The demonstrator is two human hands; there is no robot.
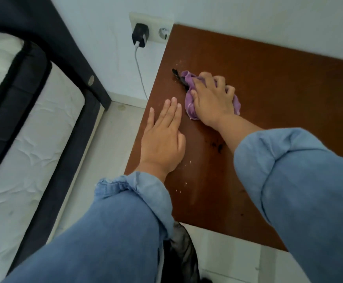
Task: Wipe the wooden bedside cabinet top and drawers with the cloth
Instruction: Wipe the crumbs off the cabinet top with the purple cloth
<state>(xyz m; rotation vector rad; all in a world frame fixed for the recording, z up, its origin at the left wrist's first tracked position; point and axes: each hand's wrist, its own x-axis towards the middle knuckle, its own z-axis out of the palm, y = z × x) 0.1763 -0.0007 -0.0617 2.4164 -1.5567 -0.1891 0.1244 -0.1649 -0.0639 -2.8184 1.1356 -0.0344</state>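
Nearest: left hand flat on the cabinet top by its left edge, fingers straight, holding nothing, prob. bracing. Just beyond & to the right, right hand clamped over the bunched purple cloth, pressing it on the wood; cloth's long axis runs near-to-far. Dark grime touches the cloth's far-left tip, so next stroke likely goes far-left. Dark smudges lie nearer, beside the right forearm. Drawers not in view.

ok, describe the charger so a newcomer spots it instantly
Start at the brown wooden cabinet top and go to its far left corner, where a white double wall socket sits. The black boxy charger fills the left outlet, trailing a white cable; the right outlet is empty.
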